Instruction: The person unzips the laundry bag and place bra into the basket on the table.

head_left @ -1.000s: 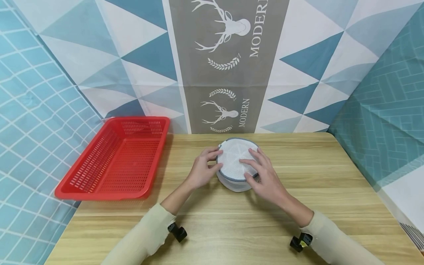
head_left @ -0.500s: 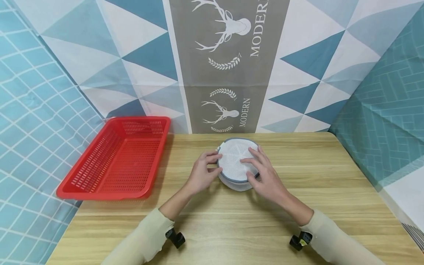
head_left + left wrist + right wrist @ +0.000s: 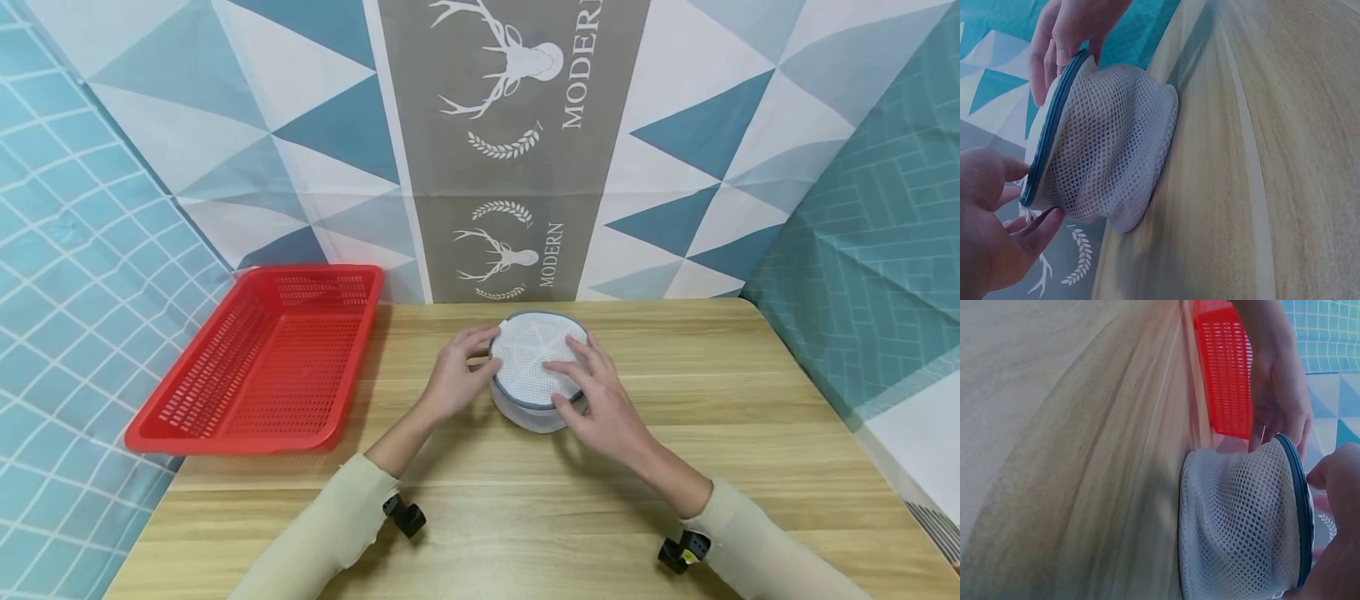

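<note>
A round white mesh laundry bag point(image 3: 534, 354) with a blue-grey zipped rim stands on the wooden table. My left hand point(image 3: 456, 377) is at its left side, thumb and fingers pinching the rim near the zip point(image 3: 1054, 119). A small gap shows between thumb and index finger from above; the zip pull cannot be made out. My right hand point(image 3: 603, 404) holds the bag's right side, fingers spread and bent over the mesh top, thumb at the front rim. In the right wrist view the bag's mesh wall point(image 3: 1241, 519) sags in soft folds.
A red plastic basket point(image 3: 360, 350) with slotted walls stands at the table's left end. Behind the wooden table point(image 3: 480, 517) rises a patterned wall covering point(image 3: 517, 167) with triangles and deer heads. Tile-print coverings point(image 3: 90, 275) close off both sides.
My left hand has slid a little away from me along the left rim. The right hand keeps nearly the same place on the bag.
</note>
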A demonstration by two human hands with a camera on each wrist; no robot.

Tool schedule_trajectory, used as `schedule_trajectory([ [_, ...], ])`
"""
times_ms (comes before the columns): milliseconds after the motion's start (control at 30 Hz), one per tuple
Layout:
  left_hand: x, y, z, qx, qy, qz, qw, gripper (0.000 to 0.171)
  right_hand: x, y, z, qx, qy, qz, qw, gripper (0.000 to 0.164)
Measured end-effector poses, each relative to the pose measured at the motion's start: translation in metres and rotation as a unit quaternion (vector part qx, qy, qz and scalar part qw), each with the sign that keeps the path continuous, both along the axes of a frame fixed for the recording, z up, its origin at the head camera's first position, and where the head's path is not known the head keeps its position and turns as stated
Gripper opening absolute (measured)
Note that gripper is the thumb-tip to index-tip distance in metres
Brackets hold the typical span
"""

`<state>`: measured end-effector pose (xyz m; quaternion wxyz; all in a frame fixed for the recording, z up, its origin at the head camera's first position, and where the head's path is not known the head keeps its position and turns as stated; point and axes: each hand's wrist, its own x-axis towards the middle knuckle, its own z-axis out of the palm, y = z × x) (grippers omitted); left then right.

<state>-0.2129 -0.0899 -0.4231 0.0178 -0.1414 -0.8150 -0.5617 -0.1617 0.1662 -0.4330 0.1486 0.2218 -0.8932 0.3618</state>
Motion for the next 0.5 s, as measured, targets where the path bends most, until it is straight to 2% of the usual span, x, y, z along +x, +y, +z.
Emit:
schedule_trajectory([
  [167, -0.0005, -0.0007, -0.0014, -0.012, -0.007, -0.002, 0.9999, 0.050, 0.0000, -0.0019, -0.0025, 0.010, -0.004, 0.000, 1.000, 0.038],
  [500, -0.0002, -0.0013, -0.0045, -0.015, 0.004, 0.003, 0.9999, 0.045, 0.0000, -0.0030, -0.0026, 0.001, -0.005, 0.005, 1.000, 0.037],
])
